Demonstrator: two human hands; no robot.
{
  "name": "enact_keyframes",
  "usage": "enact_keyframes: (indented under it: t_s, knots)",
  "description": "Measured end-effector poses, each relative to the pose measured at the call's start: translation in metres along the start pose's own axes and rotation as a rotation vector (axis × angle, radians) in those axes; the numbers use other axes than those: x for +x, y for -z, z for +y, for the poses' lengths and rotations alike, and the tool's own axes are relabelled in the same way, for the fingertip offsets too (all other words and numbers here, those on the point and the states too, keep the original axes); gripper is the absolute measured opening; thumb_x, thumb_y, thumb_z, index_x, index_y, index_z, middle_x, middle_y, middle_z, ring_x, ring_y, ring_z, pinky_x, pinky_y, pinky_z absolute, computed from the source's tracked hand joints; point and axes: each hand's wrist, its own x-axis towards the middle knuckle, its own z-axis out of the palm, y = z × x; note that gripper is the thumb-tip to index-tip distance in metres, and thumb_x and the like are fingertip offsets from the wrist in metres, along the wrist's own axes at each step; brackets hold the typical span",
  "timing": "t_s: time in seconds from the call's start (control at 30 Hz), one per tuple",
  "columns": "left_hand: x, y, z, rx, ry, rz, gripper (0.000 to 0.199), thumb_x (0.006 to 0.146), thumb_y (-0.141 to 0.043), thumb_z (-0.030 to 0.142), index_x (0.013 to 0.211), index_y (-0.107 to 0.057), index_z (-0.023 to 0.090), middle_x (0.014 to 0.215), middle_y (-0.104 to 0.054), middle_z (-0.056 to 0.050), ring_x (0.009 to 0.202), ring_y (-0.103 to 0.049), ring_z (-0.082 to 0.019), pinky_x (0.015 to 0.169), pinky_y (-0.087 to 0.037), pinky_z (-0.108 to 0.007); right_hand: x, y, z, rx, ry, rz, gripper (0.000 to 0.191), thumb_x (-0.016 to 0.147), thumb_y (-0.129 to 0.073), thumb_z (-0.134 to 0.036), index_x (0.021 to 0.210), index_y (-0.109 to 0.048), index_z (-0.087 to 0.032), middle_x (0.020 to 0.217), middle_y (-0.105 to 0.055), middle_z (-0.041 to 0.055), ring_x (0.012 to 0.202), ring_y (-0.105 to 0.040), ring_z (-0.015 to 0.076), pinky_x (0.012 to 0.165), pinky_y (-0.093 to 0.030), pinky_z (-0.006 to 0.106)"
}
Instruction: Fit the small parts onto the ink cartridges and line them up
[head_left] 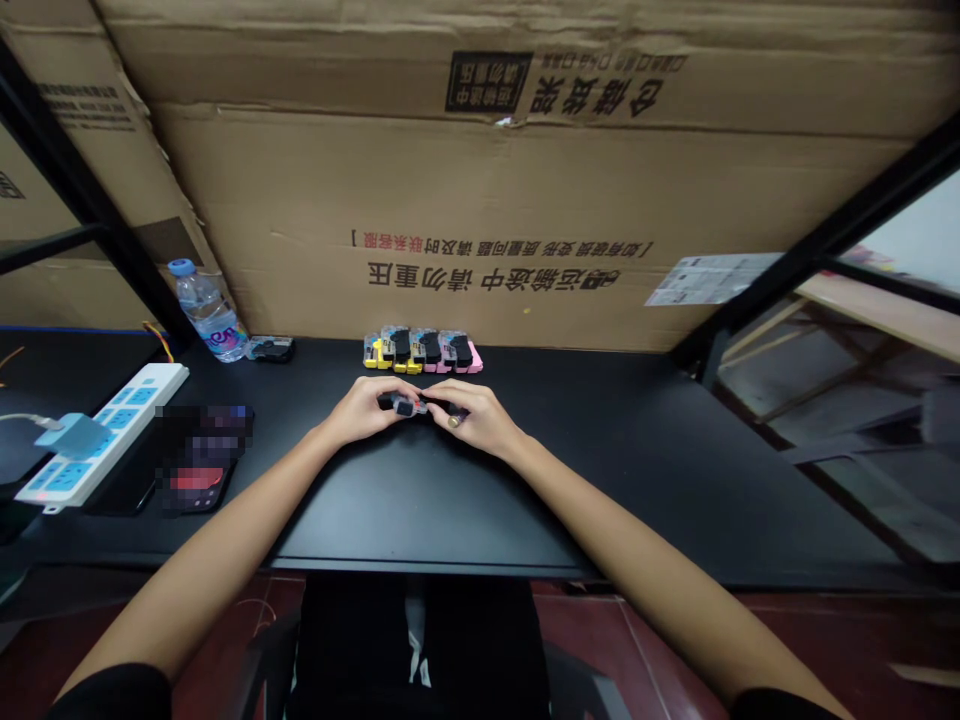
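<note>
Both forearms reach over desk [637, 470]. Left hand [364, 408] and right hand [480, 418] pinch one small cartridge [405, 405] between fingertips, just before cartridge row [422, 351]. Likely light, rigid plastic, somewhat slick; best gripped by flat sides.

Fingers of both hands hide most of the small cartridge [406, 405], and a phone [201, 458] is blurred out.
</note>
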Motion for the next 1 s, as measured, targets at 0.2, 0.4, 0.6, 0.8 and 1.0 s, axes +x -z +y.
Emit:
enact_keyframes:
  t_s: [0.2, 0.4, 0.6, 0.8, 1.0]
  knots:
    - [-0.002, -0.003, -0.004, 0.009, 0.063, 0.011, 0.026, 0.093, -0.083, 0.04, 0.109, -0.083, 0.019, 0.105, -0.085, -0.005, 0.094, -0.081, -0.021, 0.092, -0.062, -0.031, 0.001, -0.004, -0.005, -0.064, -0.044, -0.012, 0.026, 0.108, -0.06, -0.021, 0.128, -0.075, -0.022, 0.106, -0.079, 0.0094, 0.088, -0.077, 0.0204, 0.082, -0.064, 0.032]
    - [-0.003, -0.005, -0.004, 0.003, 0.081, 0.002, 0.027, 0.093, -0.083, 0.041, 0.11, -0.083, 0.02, 0.105, -0.085, -0.005, 0.09, -0.08, -0.021, 0.086, -0.06, -0.03, 0.001, -0.006, -0.006, -0.048, -0.042, 0.001, 0.027, 0.105, -0.058, -0.016, 0.129, -0.071, -0.022, 0.113, -0.08, 0.0094, 0.097, -0.079, 0.0215, 0.086, -0.064, 0.032]
    - [-0.003, -0.005, -0.002, 0.015, 0.098, -0.008, 0.03, 0.09, -0.084, 0.041, 0.112, -0.084, 0.021, 0.101, -0.086, -0.004, 0.089, -0.079, -0.022, 0.086, -0.06, -0.031, -0.007, -0.003, 0.0, -0.209, 0.009, -0.074, 0.033, 0.103, -0.058, -0.014, 0.131, -0.071, -0.024, 0.101, -0.079, 0.006, 0.079, -0.074, 0.0178, 0.072, -0.058, 0.026]
    - [-0.004, -0.004, -0.001, 0.012, 0.123, -0.013, 0.028, 0.09, -0.084, 0.04, 0.11, -0.084, 0.02, 0.095, -0.084, -0.003, 0.081, -0.076, -0.018, 0.079, -0.059, -0.029, -0.009, -0.004, 0.002, -0.221, 0.006, -0.094, 0.031, 0.106, -0.057, -0.017, 0.131, -0.071, -0.025, 0.106, -0.082, 0.0058, 0.081, -0.077, 0.0183, 0.071, -0.058, 0.026]
    - [-0.003, -0.005, -0.007, -0.061, 0.151, 0.041, 0.03, 0.09, -0.086, 0.041, 0.107, -0.08, 0.017, 0.1, -0.084, -0.007, 0.088, -0.079, -0.022, 0.088, -0.064, -0.034, -0.002, 0.002, -0.003, -0.126, -0.067, -0.025, 0.029, 0.109, -0.059, -0.025, 0.134, -0.073, -0.026, 0.121, -0.083, 0.0078, 0.097, -0.082, 0.0235, 0.086, -0.065, 0.034]
